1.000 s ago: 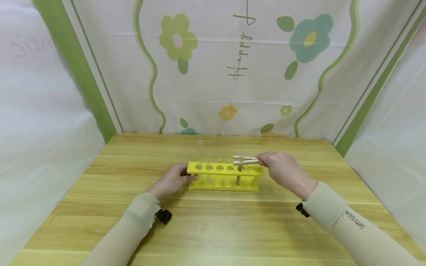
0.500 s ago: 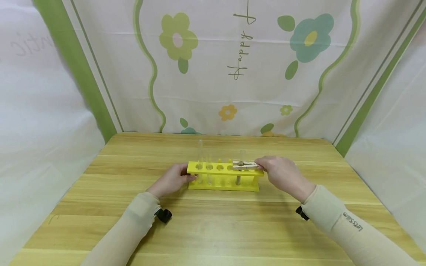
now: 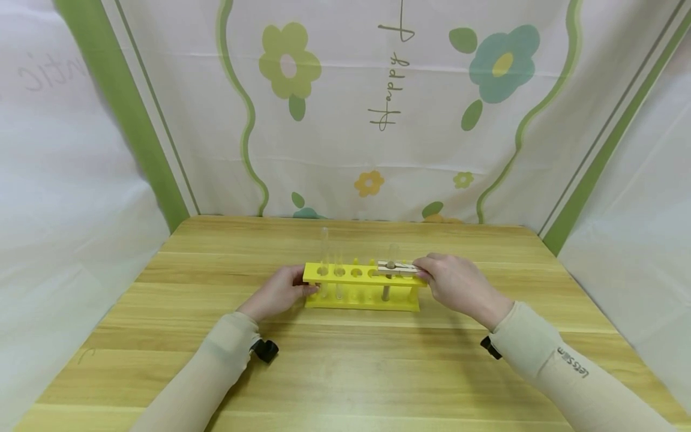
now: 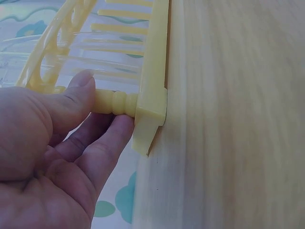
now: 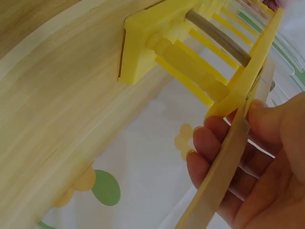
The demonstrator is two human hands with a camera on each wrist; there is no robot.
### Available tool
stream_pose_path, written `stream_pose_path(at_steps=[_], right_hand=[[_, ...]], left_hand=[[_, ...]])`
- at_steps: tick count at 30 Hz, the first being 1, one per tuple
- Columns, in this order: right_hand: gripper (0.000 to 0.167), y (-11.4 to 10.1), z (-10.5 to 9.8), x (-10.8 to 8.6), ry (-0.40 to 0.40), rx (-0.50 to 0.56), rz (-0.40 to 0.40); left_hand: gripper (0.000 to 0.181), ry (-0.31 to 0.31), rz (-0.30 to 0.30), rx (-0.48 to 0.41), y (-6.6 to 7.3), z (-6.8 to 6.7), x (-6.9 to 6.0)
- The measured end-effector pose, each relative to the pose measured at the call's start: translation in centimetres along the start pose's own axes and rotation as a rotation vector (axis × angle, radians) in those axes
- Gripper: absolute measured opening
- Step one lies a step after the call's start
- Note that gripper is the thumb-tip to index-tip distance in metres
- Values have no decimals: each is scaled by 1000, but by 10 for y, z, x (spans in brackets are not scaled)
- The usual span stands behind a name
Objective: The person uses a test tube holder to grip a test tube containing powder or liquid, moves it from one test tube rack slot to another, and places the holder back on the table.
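Note:
A yellow test tube rack (image 3: 345, 279) stands upright on the table. My left hand (image 3: 278, 294) holds its left end; in the left wrist view, thumb and fingers pinch the rack's end post (image 4: 114, 101). My right hand (image 3: 459, 285) grips a wooden test tube clamp (image 5: 224, 167). The clamp's jaws lie around a test tube (image 3: 393, 253) just above the rack's top plate. Grey-brown matter (image 5: 217, 36) fills the lower part of that tube, which sits upright in a hole right of the middle. Two clear test tubes, a taller one (image 3: 324, 246) and a shorter one (image 3: 338, 258), occupy the leftmost holes.
The wood-grain table (image 3: 345, 372) extends around the rack on every side. Behind it hangs a white curtain (image 3: 335, 138) printed with flowers, and more white fabric borders both sides. Black camera mounts sit at the left wrist (image 3: 265, 351) and right wrist (image 3: 490, 347).
The clamp in my right hand has come down along the tube to just above the rack's top plate, and its jaws look closer together. My left hand has stayed in place.

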State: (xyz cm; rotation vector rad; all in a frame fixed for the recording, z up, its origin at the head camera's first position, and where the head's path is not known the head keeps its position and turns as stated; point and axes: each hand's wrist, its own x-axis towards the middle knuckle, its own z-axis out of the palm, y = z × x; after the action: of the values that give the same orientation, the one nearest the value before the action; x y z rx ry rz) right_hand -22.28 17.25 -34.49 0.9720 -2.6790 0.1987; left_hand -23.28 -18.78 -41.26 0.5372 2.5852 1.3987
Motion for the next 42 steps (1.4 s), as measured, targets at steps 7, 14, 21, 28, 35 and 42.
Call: stream_pose_path(at_steps=[7, 14, 21, 28, 35, 42], right_hand=[[14, 1, 3, -1, 20, 38, -4], [16, 3, 2, -1, 59, 72, -22], [15, 2, -2, 0, 92, 77, -37], [16, 3, -9, 2, 122, 45, -49], [17, 3, -19, 4, 156, 32, -72], [17, 2, -33, 7, 189, 37, -79]], left_hand=[[19, 4, 3, 3, 0, 0, 0], [20, 1, 3, -10, 0, 0, -1], [18, -4, 10, -1, 1, 0, -1], [19, 1, 8, 11, 1, 0, -1], [19, -2, 6, 6, 1, 0, -1], [18, -11, 13, -11, 1, -1, -1]])
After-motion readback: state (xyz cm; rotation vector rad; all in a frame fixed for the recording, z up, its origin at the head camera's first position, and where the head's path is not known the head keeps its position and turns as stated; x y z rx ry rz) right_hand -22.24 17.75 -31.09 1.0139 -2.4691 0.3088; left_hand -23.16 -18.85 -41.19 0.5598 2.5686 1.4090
